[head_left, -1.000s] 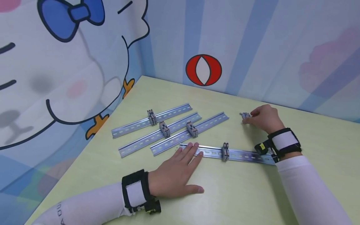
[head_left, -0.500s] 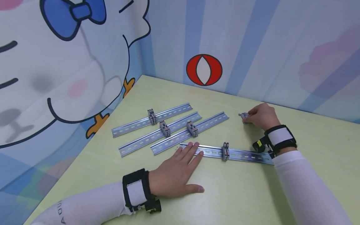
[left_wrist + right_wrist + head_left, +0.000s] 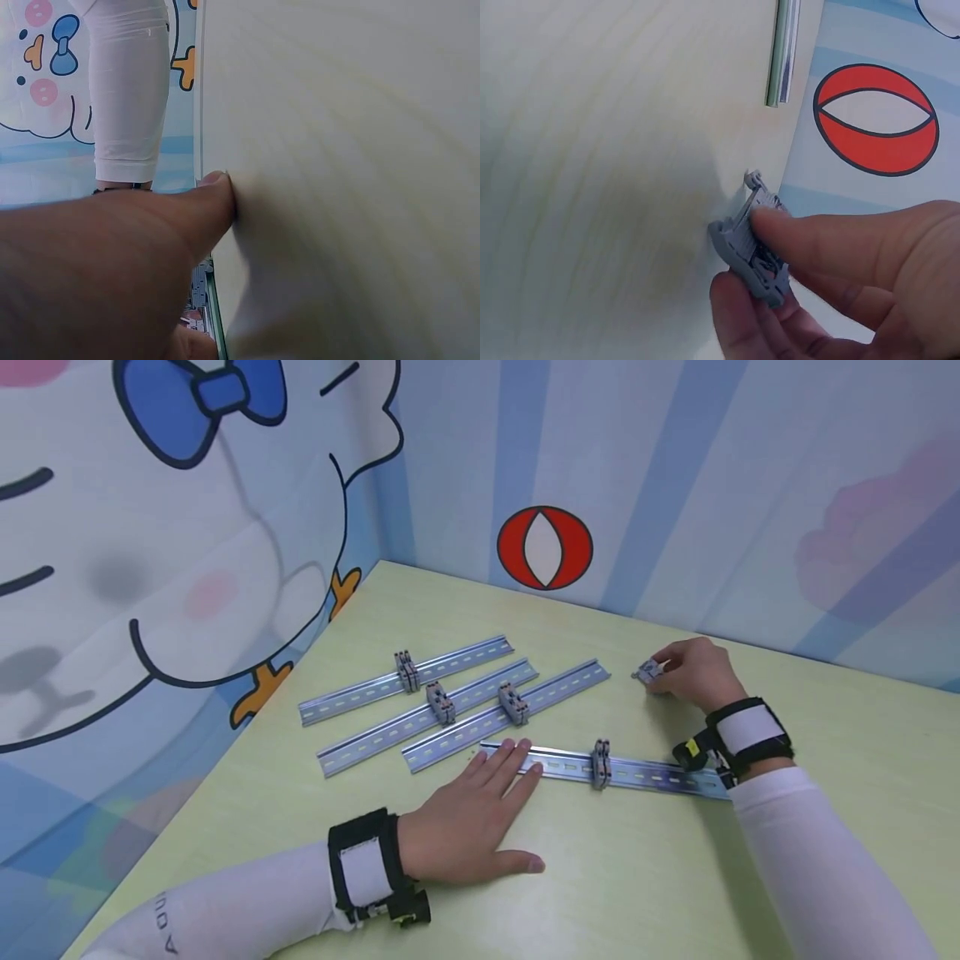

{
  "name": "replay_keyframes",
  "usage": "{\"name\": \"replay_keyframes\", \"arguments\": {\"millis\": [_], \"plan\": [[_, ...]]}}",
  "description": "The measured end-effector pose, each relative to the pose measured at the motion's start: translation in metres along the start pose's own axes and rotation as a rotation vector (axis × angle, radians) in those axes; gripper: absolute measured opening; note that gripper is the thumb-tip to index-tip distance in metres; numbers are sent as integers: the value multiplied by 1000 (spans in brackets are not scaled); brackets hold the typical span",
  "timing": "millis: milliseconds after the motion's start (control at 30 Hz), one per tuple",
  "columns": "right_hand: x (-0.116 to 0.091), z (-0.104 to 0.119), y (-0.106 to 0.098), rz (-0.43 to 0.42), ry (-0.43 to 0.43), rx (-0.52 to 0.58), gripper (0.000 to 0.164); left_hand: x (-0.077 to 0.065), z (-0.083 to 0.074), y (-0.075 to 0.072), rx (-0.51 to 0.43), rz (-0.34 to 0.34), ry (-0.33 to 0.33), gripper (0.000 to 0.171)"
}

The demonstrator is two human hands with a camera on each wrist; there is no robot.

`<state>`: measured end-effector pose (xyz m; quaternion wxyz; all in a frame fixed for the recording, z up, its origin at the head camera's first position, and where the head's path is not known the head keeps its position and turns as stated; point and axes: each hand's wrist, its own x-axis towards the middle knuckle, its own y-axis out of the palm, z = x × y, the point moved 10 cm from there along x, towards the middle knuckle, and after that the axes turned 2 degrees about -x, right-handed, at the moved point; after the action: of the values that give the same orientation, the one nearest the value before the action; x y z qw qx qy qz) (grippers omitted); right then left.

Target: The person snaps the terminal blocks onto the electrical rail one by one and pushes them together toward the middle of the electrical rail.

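My right hand [image 3: 697, 672] pinches a small grey terminal block [image 3: 742, 251] between thumb and fingers, at the far right of the table. In the right wrist view the block is tilted, close to the tabletop; whether it touches cannot be told. My left hand [image 3: 468, 831] lies flat, palm down, its fingertips on the left end of the nearest slotted metal DIN rail [image 3: 555, 766]. Grey terminal blocks [image 3: 602, 764] stand clipped near the middle of that rail. The left wrist view shows mostly my left thumb [image 3: 214, 196] and the tabletop.
Behind the left hand, three more DIN rails lie slanted: a far rail [image 3: 472, 653], a middle rail [image 3: 487, 687] and a near rail [image 3: 566, 685]. Each bears grey blocks. Printed walls [image 3: 675, 527] bound the pale yellow table [image 3: 600, 877] at the left and back.
My right hand has shifted slightly leftward, and the terminal block in it has turned and shows more of its side. The left hand and the rails keep their places.
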<state>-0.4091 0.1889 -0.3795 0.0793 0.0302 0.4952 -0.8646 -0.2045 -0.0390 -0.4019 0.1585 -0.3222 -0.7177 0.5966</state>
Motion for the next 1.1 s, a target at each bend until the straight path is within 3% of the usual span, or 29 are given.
{"name": "replay_keyframes", "arguments": {"millis": [500, 867, 1100], "plan": [[-31, -1, -21, -110, -116, -65, 24, 2, 1, 3, 1, -7, 8, 96], [-63, -8, -26, -69, -105, -17, 28, 2, 2, 2, 1, -3, -2, 96], [-87, -3, -27, -24, -142, -90, 36, 2, 2, 3, 2, -3, 0, 96]]}}
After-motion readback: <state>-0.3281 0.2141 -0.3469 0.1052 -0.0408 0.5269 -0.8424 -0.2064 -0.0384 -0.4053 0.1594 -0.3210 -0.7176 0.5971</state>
